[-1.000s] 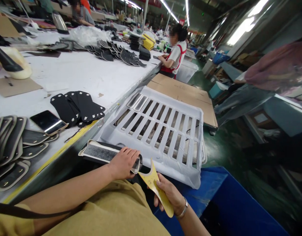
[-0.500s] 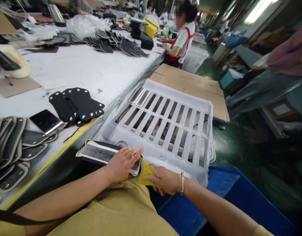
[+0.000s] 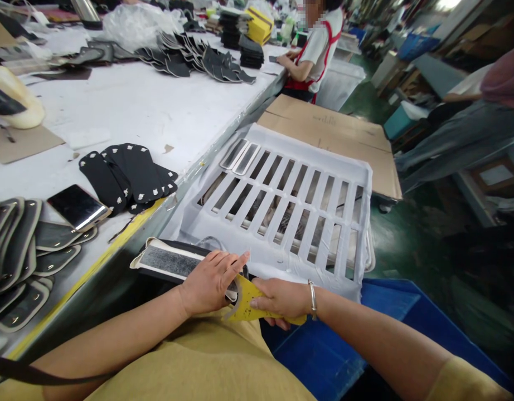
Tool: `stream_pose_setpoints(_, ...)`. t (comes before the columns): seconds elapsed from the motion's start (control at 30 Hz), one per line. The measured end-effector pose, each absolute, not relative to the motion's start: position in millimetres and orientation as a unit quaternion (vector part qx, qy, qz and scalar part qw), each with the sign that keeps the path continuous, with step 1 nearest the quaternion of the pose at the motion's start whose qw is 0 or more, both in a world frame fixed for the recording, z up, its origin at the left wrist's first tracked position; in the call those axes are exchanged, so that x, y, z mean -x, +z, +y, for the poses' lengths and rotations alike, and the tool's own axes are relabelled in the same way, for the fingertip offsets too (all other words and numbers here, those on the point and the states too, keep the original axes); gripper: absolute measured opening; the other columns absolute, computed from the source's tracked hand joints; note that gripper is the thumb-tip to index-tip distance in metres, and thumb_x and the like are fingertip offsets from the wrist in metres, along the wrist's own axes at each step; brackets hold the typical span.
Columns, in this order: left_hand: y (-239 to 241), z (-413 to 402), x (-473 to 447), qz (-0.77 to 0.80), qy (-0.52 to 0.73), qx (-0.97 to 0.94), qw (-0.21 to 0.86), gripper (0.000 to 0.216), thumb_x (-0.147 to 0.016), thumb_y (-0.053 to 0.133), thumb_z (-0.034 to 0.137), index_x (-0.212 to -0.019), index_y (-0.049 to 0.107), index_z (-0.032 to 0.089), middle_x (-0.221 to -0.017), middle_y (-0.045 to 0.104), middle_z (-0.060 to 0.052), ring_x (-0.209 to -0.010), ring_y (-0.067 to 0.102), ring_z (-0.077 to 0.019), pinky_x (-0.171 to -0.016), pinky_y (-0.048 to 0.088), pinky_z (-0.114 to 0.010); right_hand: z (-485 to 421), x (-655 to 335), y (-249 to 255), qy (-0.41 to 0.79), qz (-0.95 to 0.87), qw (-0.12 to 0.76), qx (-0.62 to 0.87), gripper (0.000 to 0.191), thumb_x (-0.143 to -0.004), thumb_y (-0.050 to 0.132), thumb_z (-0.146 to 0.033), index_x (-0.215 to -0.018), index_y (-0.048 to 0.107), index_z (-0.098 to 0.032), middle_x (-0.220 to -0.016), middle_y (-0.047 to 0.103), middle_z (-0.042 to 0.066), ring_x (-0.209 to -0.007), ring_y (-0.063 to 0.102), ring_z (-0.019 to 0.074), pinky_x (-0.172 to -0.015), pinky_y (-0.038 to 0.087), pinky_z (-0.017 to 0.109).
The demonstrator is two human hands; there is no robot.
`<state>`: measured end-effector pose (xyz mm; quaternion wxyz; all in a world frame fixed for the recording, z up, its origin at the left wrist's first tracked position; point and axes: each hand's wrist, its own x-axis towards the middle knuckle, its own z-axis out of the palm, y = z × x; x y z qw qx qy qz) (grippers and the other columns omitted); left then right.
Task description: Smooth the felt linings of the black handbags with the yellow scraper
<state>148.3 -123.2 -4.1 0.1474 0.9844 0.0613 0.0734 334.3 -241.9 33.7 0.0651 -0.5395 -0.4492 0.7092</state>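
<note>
A long grey panel with a pale rim (image 3: 169, 260) rests on a dark support below the tray. My left hand (image 3: 209, 281) is closed over the panel's right end, its index finger stretched toward the right; the thumb is hidden. Wrapped round a flat yellow tool with a curved edge (image 3: 245, 301) is my right hand (image 3: 284, 302), which wears a silver bangle at the wrist. The tool's wide end meets the panel's end just beside my left fingertips. Its exact kind and the contact under my fingers cannot be made out.
A white slotted tray (image 3: 277, 253) lies ahead, bearing two white-rimmed pieces (image 3: 240, 156). On the left table are black pieces (image 3: 134, 172), a phone (image 3: 78, 207) and rimmed dark pieces (image 3: 17, 245). A blue bin (image 3: 391, 317) stands right; a co-worker (image 3: 319, 55) is beyond the cardboard (image 3: 324, 125).
The camera view has tipped down slightly. My right hand and the yellow tool have shifted a little to the right, while my left hand stays on the panel.
</note>
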Motion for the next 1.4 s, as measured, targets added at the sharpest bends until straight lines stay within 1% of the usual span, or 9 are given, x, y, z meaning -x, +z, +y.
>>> stream_pose_setpoints(0.17,-4.1,-121.6,-148.4,0.057,0.078,-0.983,0.156,0.087,-0.067,0.052,0.017,-0.144,0.012,0.009,-0.124,0.048,-0.017,-0.113,0.044,-0.0309,-0.098,0.032,-0.047,-247.3,-336.3,31.0,0.681,-0.46,0.088,0.563,0.018,-0.09,0.042,-0.038,-0.085,0.037,-0.021,-0.055,0.056,-0.007,-0.032,0.048,0.005,-0.03,0.036,0.013)
stream_pose_setpoints(0.5,-3.5,-116.9,-147.1,0.057,0.072,-0.981,0.168,0.085,-0.072,0.053,0.02,-0.145,0.008,0.015,-0.123,0.047,-0.016,-0.112,0.045,-0.0303,-0.099,0.031,-0.047,-275.4,-315.6,3.4,0.668,-0.397,0.229,0.587,0.021,-0.09,0.041,-0.044,-0.087,0.038,-0.023,-0.059,0.058,-0.005,-0.034,0.05,0.0073,-0.028,0.035,0.016)
stream_pose_setpoints(0.67,-0.2,-111.7,-143.2,0.023,0.037,-0.987,0.152,0.087,-0.073,0.056,0.019,-0.145,0.008,0.017,-0.129,0.043,-0.017,-0.118,0.04,-0.0307,-0.102,0.028,-0.048,-278.7,-307.3,-0.9,0.69,-0.347,0.264,0.577,0.024,-0.09,0.042,-0.047,-0.09,0.039,-0.023,-0.057,0.055,-0.006,-0.034,0.049,0.0072,-0.029,0.038,0.016)
stream_pose_setpoints(0.73,1.9,-107.7,-140.3,-0.001,0.014,-0.989,0.15,0.093,-0.069,0.061,0.022,-0.146,0.009,0.019,-0.133,0.038,-0.018,-0.121,0.037,-0.0326,-0.102,0.027,-0.05,-274.6,-304.1,-0.2,0.694,-0.337,0.268,0.577,0.025,-0.089,0.043,-0.048,-0.091,0.038,-0.023,-0.056,0.055,-0.006,-0.033,0.049,0.0076,-0.029,0.038,0.017)
stream_pose_setpoints(0.87,2.6,-99.2,-135.0,-0.032,0.0,-0.982,0.186,0.107,-0.06,0.072,0.04,-0.145,0.012,0.018,-0.135,0.037,-0.019,-0.125,0.033,-0.0358,-0.104,0.024,-0.052,-264.3,-298.1,1.9,0.677,-0.33,0.274,0.598,0.026,-0.089,0.043,-0.047,-0.093,0.038,-0.022,-0.057,0.055,-0.006,-0.034,0.049,0.0084,-0.029,0.036,0.018)
stream_pose_setpoints(1.03,-4.4,-94.4,-133.8,-0.02,0.056,-0.973,0.224,0.107,-0.068,0.067,0.055,-0.145,0.005,0.014,-0.133,0.042,-0.019,-0.123,0.038,-0.0319,-0.106,0.025,-0.048,-268.8,-296.7,4.9,0.628,-0.353,0.263,0.641,0.024,-0.088,0.045,-0.045,-0.091,0.041,-0.022,-0.058,0.056,-0.005,-0.037,0.052,0.0091,-0.031,0.037,0.018)
stream_pose_setpoints(1.2,-8.2,-95.1,-134.1,-0.009,0.06,-0.971,0.233,0.117,-0.061,0.07,0.06,-0.145,0.003,0.012,-0.134,0.042,-0.019,-0.123,0.038,-0.0315,-0.106,0.026,-0.046,-287.6,-298.6,10.7,0.629,-0.344,0.255,0.649,0.026,-0.089,0.044,-0.045,-0.095,0.042,-0.02,-0.068,0.06,-0.002,-0.041,0.052,0.0082,-0.033,0.037,0.018)
stream_pose_setpoints(1.3,-7.8,-95.3,-133.6,-0.019,0.054,-0.972,0.226,0.116,-0.061,0.067,0.065,-0.145,0.007,0.013,-0.134,0.042,-0.02,-0.123,0.038,-0.0332,-0.105,0.026,-0.049,-288.9,-298.0,12.5,0.605,-0.375,0.233,0.663,0.023,-0.089,0.044,-0.043,-0.091,0.043,-0.02,-0.063,0.058,-0.003,-0.042,0.051,0.008,-0.035,0.035,0.018)
stream_pose_setpoints(1.4,-7.0,-95.1,-132.7,-0.021,0.057,-0.973,0.222,0.114,-0.061,0.066,0.066,-0.145,0.009,0.013,-0.135,0.041,-0.02,-0.123,0.038,-0.034,-0.105,0.025,-0.05,-283.3,-296.5,13.2,0.601,-0.387,0.22,0.664,0.021,-0.089,0.045,-0.042,-0.089,0.044,-0.021,-0.061,0.058,-0.003,-0.041,0.05,0.0082,-0.035,0.033,0.019)
